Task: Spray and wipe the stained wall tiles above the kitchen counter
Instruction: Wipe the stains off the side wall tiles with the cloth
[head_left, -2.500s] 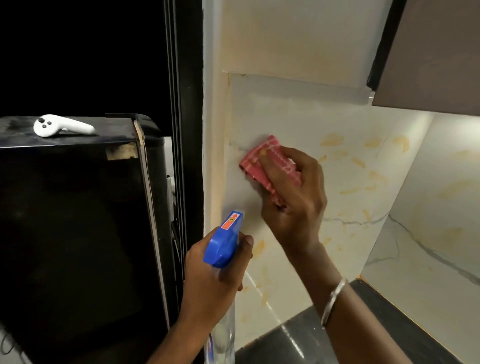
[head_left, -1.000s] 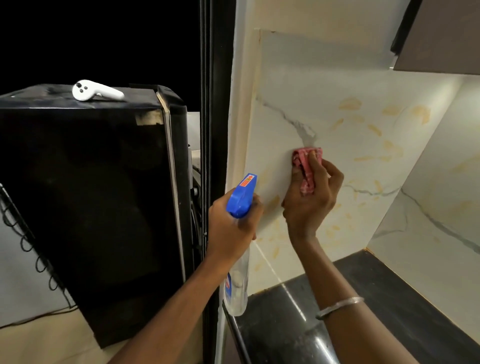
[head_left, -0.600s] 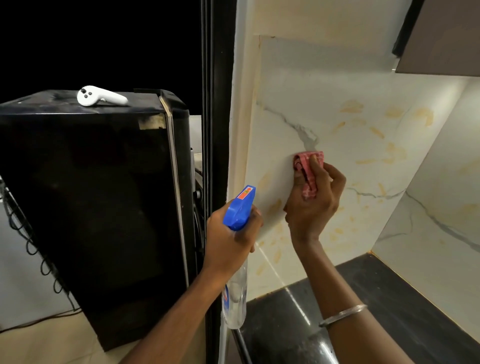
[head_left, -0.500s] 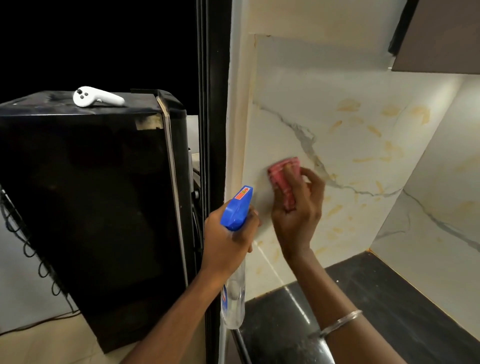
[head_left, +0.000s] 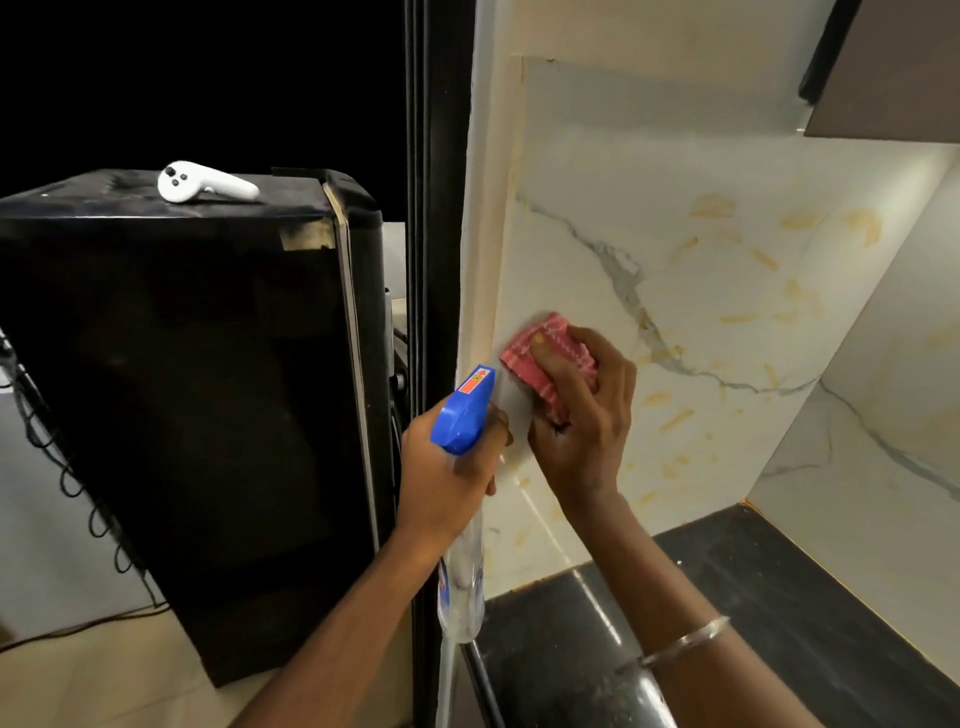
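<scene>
Off to the left stands a tall black cabinet (head_left: 176, 374), glossy and dark-fronted, with a white controller (head_left: 205, 183) lying on its top. Behind it, pure blackness. A coiled black cable (head_left: 78, 483) trails down its left side toward the pale floor (head_left: 104, 670). A black vertical frame (head_left: 434, 208) divides that side from the kitchen corner. Up at top right, a brown wall cupboard (head_left: 893, 67) (light spilling from beneath it). Below, a polished black worktop (head_left: 779, 613) catching a bright reflection.
</scene>
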